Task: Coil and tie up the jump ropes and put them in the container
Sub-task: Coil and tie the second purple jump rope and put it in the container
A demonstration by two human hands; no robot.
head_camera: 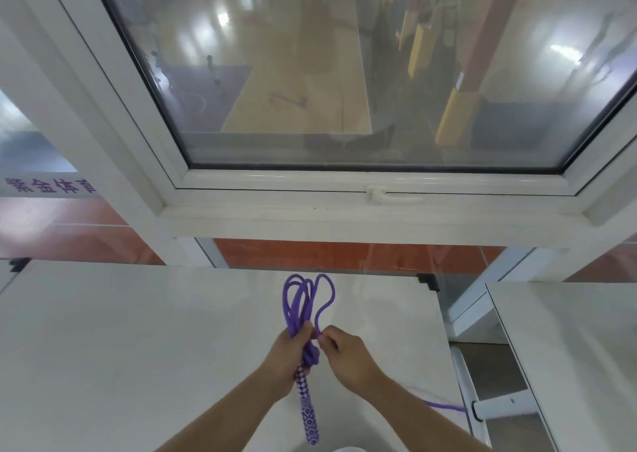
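A purple jump rope (297,300) is gathered into several loops that stand up over the white table (138,341). My left hand (289,351) grips the bundle of loops in its fist. The rope's purple-and-white patterned handle (309,413) hangs below that fist. My right hand (348,353) pinches a strand of the rope just right of the bundle, where one loop comes down. A loose stretch of the rope (444,406) trails off to the right under my right forearm. No container is in view.
A white-framed window (344,183) with a latch handle (382,195) rises behind the table. A second white table (568,348) stands to the right, with a gap and a white frame (482,407) between the two.
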